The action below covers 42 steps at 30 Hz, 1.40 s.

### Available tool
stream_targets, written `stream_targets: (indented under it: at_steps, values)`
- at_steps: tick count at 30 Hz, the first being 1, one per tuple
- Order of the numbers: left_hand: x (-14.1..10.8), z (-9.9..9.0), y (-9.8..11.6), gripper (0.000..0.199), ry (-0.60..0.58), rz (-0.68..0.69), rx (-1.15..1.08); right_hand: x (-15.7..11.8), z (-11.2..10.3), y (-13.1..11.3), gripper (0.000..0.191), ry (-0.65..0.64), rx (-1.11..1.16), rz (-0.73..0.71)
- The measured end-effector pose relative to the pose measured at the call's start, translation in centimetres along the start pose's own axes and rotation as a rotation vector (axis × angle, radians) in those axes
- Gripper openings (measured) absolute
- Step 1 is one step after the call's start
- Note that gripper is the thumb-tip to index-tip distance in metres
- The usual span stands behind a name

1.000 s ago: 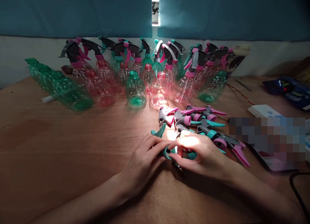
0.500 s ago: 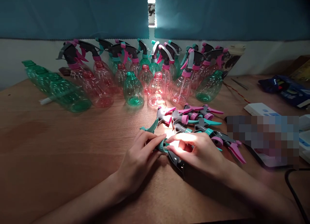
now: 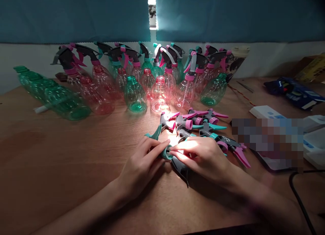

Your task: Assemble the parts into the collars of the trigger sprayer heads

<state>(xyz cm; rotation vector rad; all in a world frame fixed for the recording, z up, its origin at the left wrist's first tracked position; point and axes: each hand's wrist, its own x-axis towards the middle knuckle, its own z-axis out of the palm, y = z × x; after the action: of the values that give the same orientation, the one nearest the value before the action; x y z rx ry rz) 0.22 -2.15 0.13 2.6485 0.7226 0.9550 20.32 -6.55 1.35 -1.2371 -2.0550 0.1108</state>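
Note:
In my left hand [image 3: 138, 165] is a teal-and-black trigger sprayer head [image 3: 180, 169], its teal collar turned toward my right hand. The fingers wrap around it, with the teal trigger sticking out above them. My right hand [image 3: 207, 155] is closed in a pinch, its fingertips at the mouth of the collar. Whatever lies between those fingertips is too small and too hidden to make out. Just beyond my hands, several loose sprayer heads [image 3: 188, 124] with pink or teal parts lie on the wooden table [image 3: 101, 143].
Green and pink spray bottles stand at the back, some with sprayer heads, others uncapped like the green bottle [image 3: 135, 98]. Green bottles [image 3: 68, 103] lean in a row at left. To the right are a white power strip [image 3: 269, 112], a blue packet [image 3: 294, 92] and a black cable [image 3: 296, 194].
The view has shifted slightly, so everything sits a little further left. My right fingertips have come closer into the collar's mouth; my left hand keeps its hold on the sprayer head.

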Motion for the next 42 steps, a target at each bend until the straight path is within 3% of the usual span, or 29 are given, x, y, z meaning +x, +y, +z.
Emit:
stream_targets:
  at_steps: [6,9,12,16,21,25,31,34,37,42]
  values:
    - [0.1,-0.2,0.4,0.036,0.126,0.112,0.158,-0.2,1.2,-1.1,0.015,0.069,0.166,0.176]
    - [-0.1,0.0,0.2,0.035,0.143,0.08,0.122,-0.2,1.6,-1.4,0.016,0.094,0.238,0.082]
    - [-0.1,0.2,-0.1,0.031,0.1,0.003,0.036,-0.1,1.5,-1.1,0.017,0.031,0.195,-0.031]
    - [0.4,-0.1,-0.1,0.031,0.075,-0.016,0.002,0.1,0.4,-0.8,0.02,-0.052,0.129,-0.037]
    - [0.9,-0.8,0.4,0.04,0.03,-0.016,0.032,-0.7,-2.1,-1.6,0.015,0.015,0.179,-0.043]
    - [1.6,-0.9,0.2,0.036,-0.009,0.015,0.07,-3.2,-4.0,-2.1,0.016,0.031,0.168,0.02]
    - [6.0,-0.5,0.2,0.021,-0.06,0.128,0.249,-7.6,-6.0,-2.7,0.019,0.076,0.198,0.11]
    - [9.4,0.1,0.7,0.034,-0.1,0.202,0.333,-8.7,-6.7,-3.2,0.017,0.111,0.188,0.13]
    - [12.0,1.3,1.4,0.038,-0.229,0.351,0.328,-9.3,-7.2,-3.6,0.015,0.139,0.172,0.149]
    - [12.7,2.9,2.3,0.038,-0.33,0.457,0.329,-10.1,-7.6,-2.9,0.014,0.147,0.143,0.212]
